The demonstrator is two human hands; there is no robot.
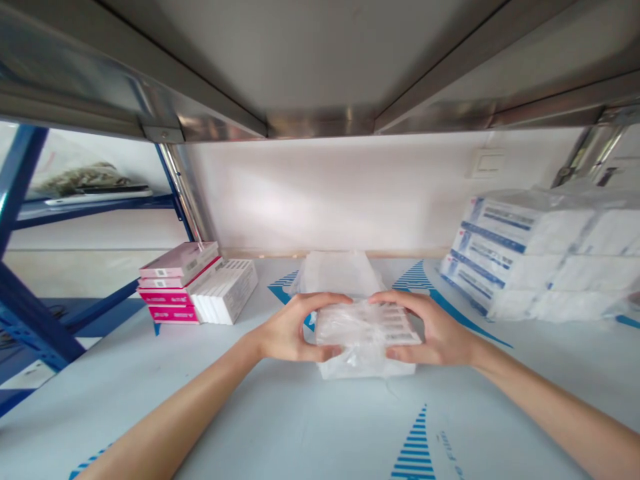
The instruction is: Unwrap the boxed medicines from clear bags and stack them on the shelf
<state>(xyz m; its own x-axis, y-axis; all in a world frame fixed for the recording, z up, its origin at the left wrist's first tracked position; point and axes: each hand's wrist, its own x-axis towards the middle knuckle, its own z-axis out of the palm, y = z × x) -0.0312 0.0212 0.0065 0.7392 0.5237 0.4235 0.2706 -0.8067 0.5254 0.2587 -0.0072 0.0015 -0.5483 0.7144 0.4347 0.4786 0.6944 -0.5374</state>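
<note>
Between my two hands is a bundle of small white boxes [367,333] wrapped in clear plastic film, low over the shelf. My left hand [300,330] grips its left side, thumb in front and fingers over the back. The right hand [433,328] holds the opposite side in the same way. Printed labels show through the film on the upper right part, and the film is bunched at the front. Directly behind it, another white plastic-wrapped pack [340,270] lies near the wall, partly hidden by the held bundle.
Pink and white boxes [173,293] stand stacked at the left, beside a row of white boxes [227,287]. Plastic-wrapped blue-and-white boxes [540,257] are piled at the right. A metal shelf [320,67] hangs low overhead. A blue rack [30,300] adjoins the left side.
</note>
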